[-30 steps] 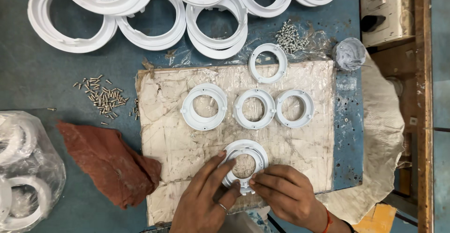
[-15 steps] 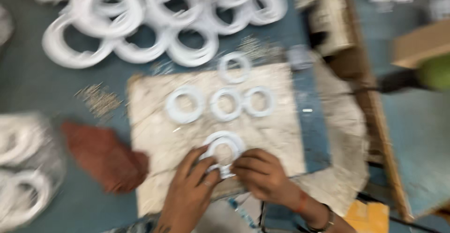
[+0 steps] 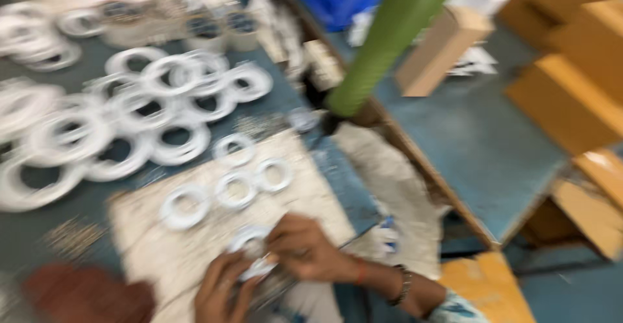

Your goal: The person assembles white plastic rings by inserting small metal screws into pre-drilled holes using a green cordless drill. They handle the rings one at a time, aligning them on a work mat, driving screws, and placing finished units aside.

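My left hand (image 3: 224, 290) and my right hand (image 3: 302, 248) meet over one small white ring (image 3: 250, 245), fingers of both closed on it from either side; the picture is blurred, so I cannot tell exactly how each finger sits. The ring is between my hands, just above the pale worn board (image 3: 195, 258) I work on. My right wrist carries a bracelet (image 3: 403, 285) and an orange thread (image 3: 361, 271).

To the left of my left hand lies a reddish-brown rag (image 3: 84, 294), and beyond that a scatter of small screws (image 3: 71, 235) on the blue-green table (image 3: 26, 238). Just past my hands, three more small white rings (image 3: 224, 193) lie in a row on the board, with a fourth ring (image 3: 235, 148) a little beyond them. Farther off, many large white rings (image 3: 130, 122) overlap in a heap. To the right of my right hand, well apart, a green pole (image 3: 396, 34) slants upward, and cardboard boxes (image 3: 571, 70) lie on the floor beyond.
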